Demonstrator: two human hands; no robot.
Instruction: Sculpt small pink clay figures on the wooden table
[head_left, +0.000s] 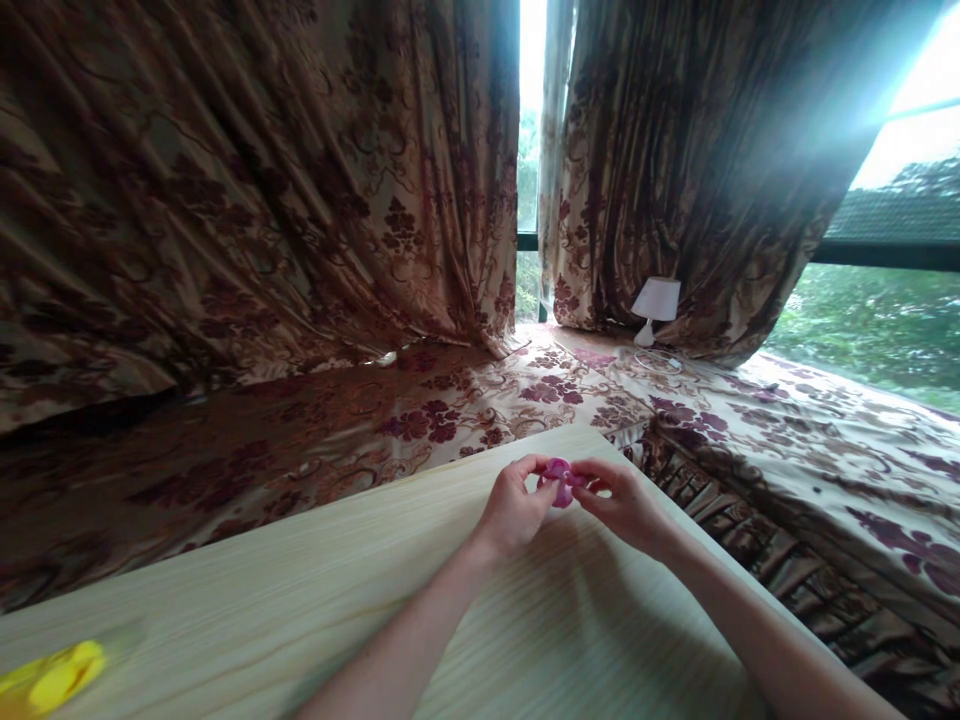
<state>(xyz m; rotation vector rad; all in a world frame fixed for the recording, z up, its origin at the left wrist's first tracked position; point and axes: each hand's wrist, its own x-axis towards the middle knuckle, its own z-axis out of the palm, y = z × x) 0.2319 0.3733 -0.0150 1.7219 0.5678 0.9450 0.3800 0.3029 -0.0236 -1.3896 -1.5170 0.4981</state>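
A small rounded pink-purple object [556,484] is held just above the far corner of the wooden table. It has a lobed, glossy look, but its exact kind is too small to tell. My left hand [516,508] pinches its left side between thumb and fingers. From the right, my right hand [616,505] grips the opposite edge with its fingertips. Both hands are closed on the same object, and the fingers hide part of it.
The pale wooden table [360,560] narrows to a corner beyond my hands. A blurred yellow object [56,680] lies at the lower left. Floral fabric covers the ledge [555,390] behind, bearing a white lamp [657,300]. Patterned curtains [337,180] hang around.
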